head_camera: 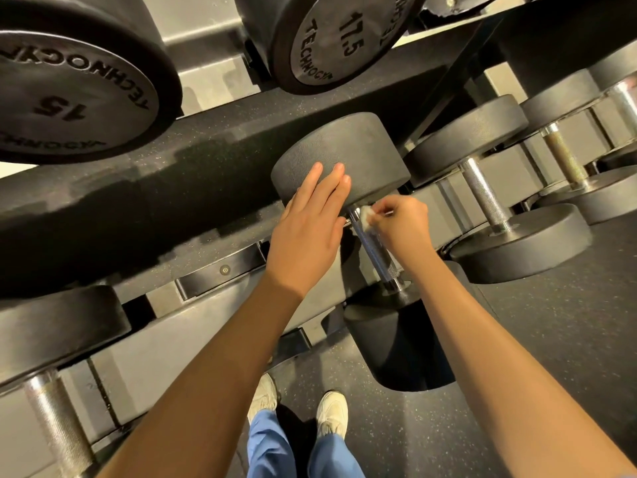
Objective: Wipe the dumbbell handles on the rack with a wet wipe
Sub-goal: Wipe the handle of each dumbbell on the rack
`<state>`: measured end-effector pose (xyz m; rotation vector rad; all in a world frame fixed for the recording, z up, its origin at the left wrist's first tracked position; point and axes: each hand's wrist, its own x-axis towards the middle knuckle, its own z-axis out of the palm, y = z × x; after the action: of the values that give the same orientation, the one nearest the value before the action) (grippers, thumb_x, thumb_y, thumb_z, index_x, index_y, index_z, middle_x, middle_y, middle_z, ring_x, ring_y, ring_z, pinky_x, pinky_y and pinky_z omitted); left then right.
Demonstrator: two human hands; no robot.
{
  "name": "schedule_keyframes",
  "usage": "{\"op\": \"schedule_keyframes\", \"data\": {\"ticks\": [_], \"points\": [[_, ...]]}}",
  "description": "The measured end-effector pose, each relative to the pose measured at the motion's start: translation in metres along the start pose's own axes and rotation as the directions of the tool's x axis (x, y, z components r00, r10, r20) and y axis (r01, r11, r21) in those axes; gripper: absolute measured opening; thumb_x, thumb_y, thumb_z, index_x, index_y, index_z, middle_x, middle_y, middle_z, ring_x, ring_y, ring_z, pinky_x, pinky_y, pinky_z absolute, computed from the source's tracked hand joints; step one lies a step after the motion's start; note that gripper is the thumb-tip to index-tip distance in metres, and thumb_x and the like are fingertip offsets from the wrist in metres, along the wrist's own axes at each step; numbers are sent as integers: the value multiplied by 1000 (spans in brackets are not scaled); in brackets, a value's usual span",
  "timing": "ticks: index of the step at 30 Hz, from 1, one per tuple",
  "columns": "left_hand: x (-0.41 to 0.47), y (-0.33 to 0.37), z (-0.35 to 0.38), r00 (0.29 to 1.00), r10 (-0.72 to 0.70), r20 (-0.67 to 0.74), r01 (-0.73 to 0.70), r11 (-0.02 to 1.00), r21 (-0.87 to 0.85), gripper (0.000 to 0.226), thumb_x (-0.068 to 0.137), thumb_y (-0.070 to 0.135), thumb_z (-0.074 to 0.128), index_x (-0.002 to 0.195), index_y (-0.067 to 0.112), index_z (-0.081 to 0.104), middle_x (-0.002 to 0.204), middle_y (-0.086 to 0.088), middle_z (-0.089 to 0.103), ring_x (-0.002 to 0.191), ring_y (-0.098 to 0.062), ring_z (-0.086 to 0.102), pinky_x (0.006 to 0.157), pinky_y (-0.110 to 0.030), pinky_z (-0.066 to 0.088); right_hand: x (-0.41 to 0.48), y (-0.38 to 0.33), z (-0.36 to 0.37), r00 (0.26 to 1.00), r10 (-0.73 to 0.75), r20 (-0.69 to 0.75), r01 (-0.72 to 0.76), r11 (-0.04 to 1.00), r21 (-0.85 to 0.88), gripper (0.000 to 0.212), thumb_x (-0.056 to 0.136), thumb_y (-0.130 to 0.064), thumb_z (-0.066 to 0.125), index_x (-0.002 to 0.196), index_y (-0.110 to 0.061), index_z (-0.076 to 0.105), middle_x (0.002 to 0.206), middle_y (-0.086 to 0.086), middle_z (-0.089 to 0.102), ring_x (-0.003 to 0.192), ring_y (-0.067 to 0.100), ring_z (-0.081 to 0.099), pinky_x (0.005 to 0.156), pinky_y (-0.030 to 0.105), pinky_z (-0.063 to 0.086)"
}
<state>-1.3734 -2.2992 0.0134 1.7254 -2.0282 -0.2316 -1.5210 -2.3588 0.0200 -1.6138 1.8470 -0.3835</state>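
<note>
Slippage seems possible: right hand (401, 219) merely pinches the small wet wipe (366, 217) on the handle (377, 257); left hand (310, 222) lies flat on the head (344, 143) beyond the handle.

Flooring: dark grey rubber floor with fine pale speckles (558, 339), continuous across the lower right; a band of like speckled material (241, 143) runs between the upper and lower tiers, floor or lining not determinable. Furniture: grey-painted metal rack (144, 357) with sloped panels; black curved saddle bracket (220, 270) fixed to it, one screw visible. Lighting: warm and yellowish; glare on the upper grey panels; deep shadow under the upper tier. Pale cream strip (434, 32) at upper right; surface unidentified.
</note>
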Motion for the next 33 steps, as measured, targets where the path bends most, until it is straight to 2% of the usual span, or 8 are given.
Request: {"op": "schedule_keyframes", "data": {"ticks": [2, 6, 9, 12, 19, 24, 28, 33], "points": [[0, 1, 0, 1000, 2, 3, -2, 1000, -2, 54, 94, 15, 54, 145, 10, 37, 154, -4, 32, 145, -25, 19, 107, -44, 41, 8, 2, -1, 999, 47, 22, -49, 996, 72, 12, 87, -4, 64, 81, -14, 66, 92, 3, 63, 85, 13, 58, 69, 20, 48], [0, 3, 0, 1000, -1, 11, 1, 1000, 11, 54, 94, 16, 52, 145, 9, 37, 154, -5, 32, 145, -26, 19, 107, -47, 41, -6, 17, -16, 981, 101, 164, -76, 985, -153, 13, 80, -4, 71, 73, -13, 64, 78, -3, 58, 80, 12, 58, 59, 15, 43], [1, 6, -1, 1000, -19, 16, 18, 1000, 25, 53, 94, 19, 50, 144, 8, 37, 153, -7, 33, 145, -28, 20, 105, -49, 42, -15, 17, -27, 940, 172, 295, -53, 927, -372, 10, 79, -4, 70, 85, -11, 69, 81, -1, 62, 78, 11, 60, 70, 23, 52], [3, 9, -2, 999, -23, 29, 20, 996, 85, 53, 93, 24, 48, 142, 7, 38, 151, -11, 36, 143, -33, 25, 106, -50, 40, -17, 16, -32, 880, 245, 407, -8, 864, -504, 18, 81, -3, 63, 97, -10, 66, 94, 0, 63, 88, 12, 59, 74, 23, 48], [23, 13, -7, 988, 110, 112, -138, 949, 282, 54, 95, 32, 41, 145, 10, 37, 150, -10, 37, 142, -30, 27, 114, -45, 24, -30, 46, -28, 995, -96, 15, 96, 966, -238, 9, 81, -1, 60, 83, -4, 68, 81, 5, 64, 77, 20, 59, 63, 28, 47], [77, 34, -4, 927, 248, 281, -325, 905, 276, 52, 97, 41, 33, 140, 14, 46, 146, -2, 44, 140, -22, 32, 116, -37, 17, -26, 69, -40, 979, -94, -179, 96, 995, 4, 9, 80, -2, 64, 75, -7, 68, 72, -1, 62, 68, 13, 57, 55, 6, 36], [116, 38, 0, 867, 285, 409, -418, 862, 286, 67, 90, 53, 17, 130, 16, 55, 135, -1, 55, 131, -20, 42, 112, -37, 25, -24, 84, -55, 975, -65, -212, 85, 993, 84, 7, 83, -5, 66, 78, -6, 71, 76, 0, 66, 71, 12, 59, 60, 8, 39], [122, 39, 6, 872, 320, 369, -442, 838, 318, 64, 91, 55, 23, 121, 16, 64, 121, 0, 64, 119, -21, 52, 103, -35, 29, -12, 94, -71, 967, 26, -253, 9, 990, 138, 7, 85, -6, 64, 83, -8, 71, 80, 1, 66, 72, 13, 60, 63, 16, 44]]}}
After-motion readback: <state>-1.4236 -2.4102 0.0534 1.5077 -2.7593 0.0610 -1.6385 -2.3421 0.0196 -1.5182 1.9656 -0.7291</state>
